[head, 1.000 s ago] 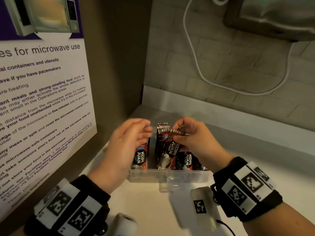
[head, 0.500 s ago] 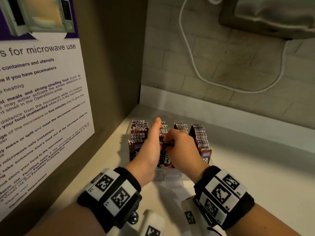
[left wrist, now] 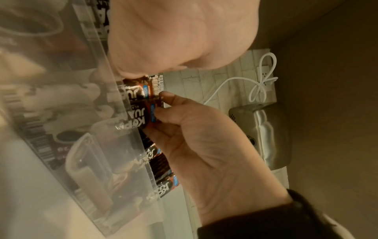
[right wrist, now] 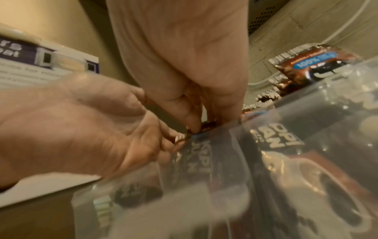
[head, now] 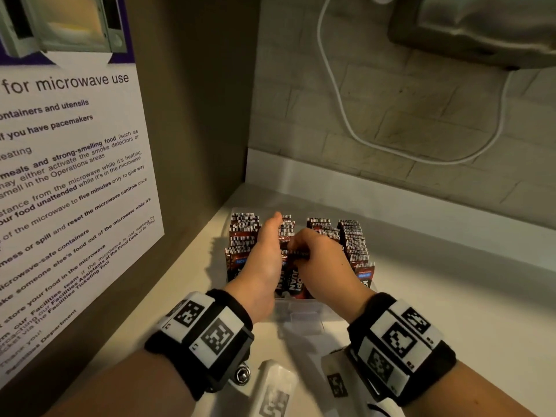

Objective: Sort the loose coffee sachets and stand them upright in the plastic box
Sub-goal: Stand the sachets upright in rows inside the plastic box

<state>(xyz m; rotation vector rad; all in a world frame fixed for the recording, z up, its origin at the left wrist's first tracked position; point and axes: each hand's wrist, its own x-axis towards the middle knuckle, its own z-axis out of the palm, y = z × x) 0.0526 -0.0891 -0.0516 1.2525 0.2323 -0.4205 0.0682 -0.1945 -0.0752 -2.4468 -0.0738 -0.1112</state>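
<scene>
- Your right hand [head: 325, 263] pinches the top of a Kopi Juan sachet [head: 293, 281], seating it upright in the clear plastic box's [head: 304, 311] second row
- Your left hand [head: 264, 260], fingers straight, parts the rows
- Next: press it level, then let go

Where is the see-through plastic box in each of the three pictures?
Head: plastic box, low in the middle, between the wrists.
Left wrist: its clear wall runs down the left half.
Right wrist: its wall fills the lower right.
Shared landmark: the white cable on the tiled wall, also at.
</scene>
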